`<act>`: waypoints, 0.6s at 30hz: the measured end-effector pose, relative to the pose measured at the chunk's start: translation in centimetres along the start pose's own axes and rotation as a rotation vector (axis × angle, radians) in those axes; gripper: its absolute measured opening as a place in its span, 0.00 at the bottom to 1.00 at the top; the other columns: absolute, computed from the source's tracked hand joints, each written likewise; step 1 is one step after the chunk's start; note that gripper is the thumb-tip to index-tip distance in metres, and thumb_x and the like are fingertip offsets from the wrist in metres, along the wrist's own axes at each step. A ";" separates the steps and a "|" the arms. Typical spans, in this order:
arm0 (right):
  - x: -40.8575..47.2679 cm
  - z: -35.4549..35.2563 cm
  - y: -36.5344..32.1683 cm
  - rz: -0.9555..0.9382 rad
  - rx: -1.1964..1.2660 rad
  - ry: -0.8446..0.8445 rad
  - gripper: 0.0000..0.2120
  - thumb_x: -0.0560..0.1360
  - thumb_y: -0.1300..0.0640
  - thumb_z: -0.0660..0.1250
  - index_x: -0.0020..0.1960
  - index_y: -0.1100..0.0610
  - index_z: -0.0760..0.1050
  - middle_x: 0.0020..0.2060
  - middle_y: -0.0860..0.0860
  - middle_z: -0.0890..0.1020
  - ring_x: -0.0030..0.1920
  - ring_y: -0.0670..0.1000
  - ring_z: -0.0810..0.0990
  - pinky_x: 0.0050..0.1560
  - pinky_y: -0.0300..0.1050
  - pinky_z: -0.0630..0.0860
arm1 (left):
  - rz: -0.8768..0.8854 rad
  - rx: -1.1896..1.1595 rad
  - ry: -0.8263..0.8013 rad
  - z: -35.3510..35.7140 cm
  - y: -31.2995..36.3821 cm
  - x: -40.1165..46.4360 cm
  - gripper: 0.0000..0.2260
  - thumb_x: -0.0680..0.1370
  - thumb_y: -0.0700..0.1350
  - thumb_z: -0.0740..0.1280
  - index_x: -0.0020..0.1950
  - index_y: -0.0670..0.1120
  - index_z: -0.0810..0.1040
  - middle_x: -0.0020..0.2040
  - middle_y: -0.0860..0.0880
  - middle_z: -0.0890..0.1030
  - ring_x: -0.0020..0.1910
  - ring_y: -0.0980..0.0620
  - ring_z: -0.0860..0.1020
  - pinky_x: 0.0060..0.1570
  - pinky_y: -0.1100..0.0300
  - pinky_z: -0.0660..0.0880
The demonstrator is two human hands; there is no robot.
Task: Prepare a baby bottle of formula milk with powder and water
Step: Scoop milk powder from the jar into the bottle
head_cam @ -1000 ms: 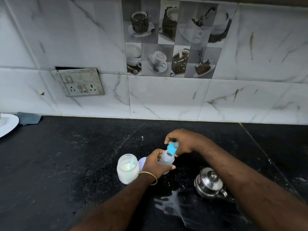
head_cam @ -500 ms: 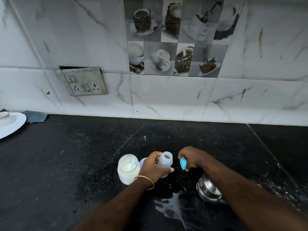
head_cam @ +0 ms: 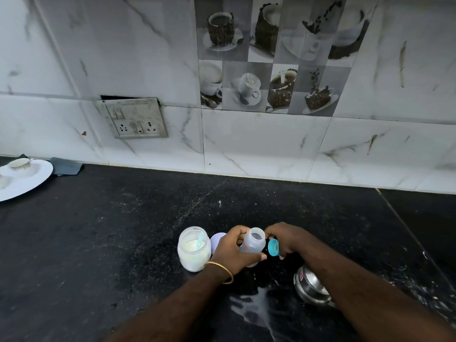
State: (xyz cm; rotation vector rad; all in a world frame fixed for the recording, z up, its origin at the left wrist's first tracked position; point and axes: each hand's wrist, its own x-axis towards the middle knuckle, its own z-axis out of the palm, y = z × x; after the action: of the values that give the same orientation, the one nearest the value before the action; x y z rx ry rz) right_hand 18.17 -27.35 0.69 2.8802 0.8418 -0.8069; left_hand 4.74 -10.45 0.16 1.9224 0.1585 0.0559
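A small translucent baby bottle (head_cam: 253, 244) stands on the black counter with its mouth open. My left hand (head_cam: 233, 250), a gold bangle on its wrist, wraps around the bottle's body. My right hand (head_cam: 283, 239) holds the blue bottle cap (head_cam: 273, 247) just right of the bottle's neck. To the left stands an open glass jar (head_cam: 194, 249) of white formula powder with a pale blue scoop inside. Its lilac lid (head_cam: 216, 241) lies behind the jar, partly hidden by my left hand.
A steel kettle (head_cam: 312, 287) sits under my right forearm, partly hidden. White liquid is spilled on the counter (head_cam: 256, 314) near the front. A white plate (head_cam: 37, 181) with a cup and a grey cloth (head_cam: 66, 166) lie far left. A wall socket (head_cam: 134, 118) is above.
My right hand took the blue cap off the bottle and lowered it to the bottle's right side. My left hand kept holding the bottle, whose mouth is now open.
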 end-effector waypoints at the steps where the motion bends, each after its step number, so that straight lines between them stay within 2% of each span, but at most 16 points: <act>1: 0.0 -0.1 0.0 0.000 -0.008 -0.001 0.36 0.59 0.63 0.81 0.64 0.48 0.74 0.61 0.50 0.77 0.56 0.51 0.79 0.56 0.47 0.78 | 0.011 -0.003 0.013 -0.2 0.3 0.0 0.25 0.62 0.47 0.83 0.55 0.48 0.78 0.48 0.56 0.83 0.44 0.69 0.78 0.46 0.74 0.74; 4: -0.3 -0.7 -0.2 -0.001 -0.033 -0.031 0.40 0.60 0.62 0.81 0.68 0.49 0.71 0.63 0.51 0.76 0.60 0.52 0.78 0.59 0.48 0.77 | 0.038 -0.016 0.048 -1.0 1.1 0.4 0.26 0.60 0.50 0.83 0.54 0.52 0.78 0.48 0.56 0.83 0.46 0.63 0.80 0.47 0.72 0.74; 9: -0.9 -2.3 -0.8 0.005 0.041 -0.041 0.40 0.61 0.60 0.80 0.71 0.51 0.70 0.64 0.52 0.76 0.57 0.52 0.80 0.57 0.47 0.78 | 0.118 -0.044 0.097 -4.0 3.1 1.9 0.24 0.60 0.49 0.83 0.52 0.55 0.77 0.51 0.52 0.83 0.52 0.51 0.81 0.53 0.57 0.79; 11: -1.3 -3.3 -1.8 -0.019 0.093 0.019 0.35 0.64 0.56 0.79 0.69 0.51 0.71 0.61 0.51 0.77 0.57 0.51 0.79 0.57 0.47 0.78 | 0.147 -0.058 0.136 -5.7 4.3 2.6 0.25 0.59 0.50 0.83 0.52 0.55 0.76 0.51 0.51 0.83 0.52 0.50 0.82 0.55 0.54 0.79; 14: -1.2 -5.1 -4.0 -0.115 0.269 0.177 0.22 0.67 0.53 0.78 0.60 0.51 0.78 0.54 0.50 0.81 0.54 0.48 0.80 0.57 0.46 0.78 | 0.158 -0.092 0.206 -8.8 5.2 3.4 0.29 0.57 0.52 0.83 0.54 0.51 0.77 0.52 0.48 0.84 0.52 0.46 0.82 0.55 0.51 0.80; 16: -1.1 -6.3 -6.4 -0.207 0.393 0.261 0.14 0.69 0.56 0.78 0.53 0.52 0.81 0.48 0.49 0.83 0.48 0.46 0.81 0.52 0.37 0.77 | 0.159 -0.107 0.243 -11.1 5.2 3.5 0.28 0.58 0.47 0.84 0.55 0.49 0.77 0.51 0.48 0.84 0.52 0.47 0.83 0.56 0.50 0.80; 18: -1.0 -7.3 -9.2 -0.295 0.454 0.320 0.10 0.69 0.57 0.78 0.50 0.54 0.83 0.41 0.45 0.83 0.42 0.41 0.79 0.45 0.30 0.74 | 0.154 -0.113 0.275 -13.2 4.8 3.2 0.27 0.59 0.47 0.84 0.54 0.50 0.77 0.51 0.49 0.84 0.51 0.49 0.83 0.56 0.51 0.80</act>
State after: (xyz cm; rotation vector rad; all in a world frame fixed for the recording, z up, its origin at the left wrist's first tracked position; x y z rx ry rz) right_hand 16.18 -18.69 8.46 3.4001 1.2909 -0.6283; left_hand 6.77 0.66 9.13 1.8041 0.1872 0.4247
